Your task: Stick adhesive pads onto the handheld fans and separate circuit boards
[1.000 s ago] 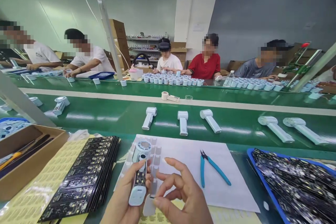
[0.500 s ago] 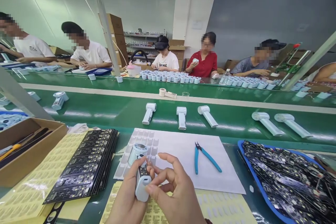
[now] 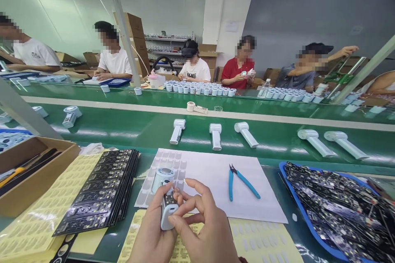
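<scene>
A light blue handheld fan (image 3: 168, 218) lies in my left hand (image 3: 154, 228), its round head pointing away from me. The handle is uncovered, so part of a dark circuit board shows inside. My left fingers wrap round the handle, with the thumb along its side. My right hand (image 3: 208, 222) is closed on the handle's near end, thumb and fingertips against its edge; whether a small part is also between them I cannot tell. Blue-handled cutters (image 3: 242, 183) lie spread on a white sheet (image 3: 212, 168) to the right. Beneath my hands is a yellow sticker sheet (image 3: 256, 240).
Stacked circuit boards (image 3: 98, 193) and a cardboard box (image 3: 66, 164) of tools are at left. A blue tray (image 3: 304, 209) of loose boards stands at right. Several fans lie on the green conveyor belt (image 3: 148, 131). Co-workers sit across it.
My hands keep almost the same hold on the fan. Across the belt, the person in red has brought both hands together, and the person at right has raised an arm to a green tool stand.
</scene>
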`<state>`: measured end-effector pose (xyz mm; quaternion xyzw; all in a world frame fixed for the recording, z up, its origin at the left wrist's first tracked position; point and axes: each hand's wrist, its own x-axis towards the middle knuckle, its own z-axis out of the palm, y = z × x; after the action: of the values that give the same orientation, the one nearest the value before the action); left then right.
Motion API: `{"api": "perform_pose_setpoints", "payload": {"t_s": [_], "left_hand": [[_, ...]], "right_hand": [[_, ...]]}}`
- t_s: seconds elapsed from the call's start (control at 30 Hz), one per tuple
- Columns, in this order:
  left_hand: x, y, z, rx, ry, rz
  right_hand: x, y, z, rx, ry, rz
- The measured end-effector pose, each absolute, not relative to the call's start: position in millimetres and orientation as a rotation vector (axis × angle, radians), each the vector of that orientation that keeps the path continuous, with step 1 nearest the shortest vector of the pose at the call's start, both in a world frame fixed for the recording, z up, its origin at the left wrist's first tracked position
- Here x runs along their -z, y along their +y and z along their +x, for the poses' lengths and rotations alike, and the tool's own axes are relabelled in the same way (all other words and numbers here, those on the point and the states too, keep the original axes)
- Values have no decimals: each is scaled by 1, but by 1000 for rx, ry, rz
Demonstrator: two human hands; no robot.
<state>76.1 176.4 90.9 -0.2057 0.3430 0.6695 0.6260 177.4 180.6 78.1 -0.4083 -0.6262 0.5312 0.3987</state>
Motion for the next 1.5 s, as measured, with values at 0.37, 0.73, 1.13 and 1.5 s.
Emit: {"api": "perform_pose_setpoints", "payload": {"t_s": [0.37, 0.73, 1.13, 1.5], "left_hand": [[-88, 166, 75, -1415, 1018, -278], [-48, 145, 75, -1331, 1312, 335], [-50, 149, 75, -1288, 1365, 381], [-59, 163, 72, -1395, 1224, 156]], "right_hand": [[-59, 190, 211, -1369, -1340, -1093], [8, 156, 248, -1352, -1652, -1244], [-11, 156, 257, -1504, -1454, -1026], [-73, 180, 205, -1641, -1550, -1006]]}}
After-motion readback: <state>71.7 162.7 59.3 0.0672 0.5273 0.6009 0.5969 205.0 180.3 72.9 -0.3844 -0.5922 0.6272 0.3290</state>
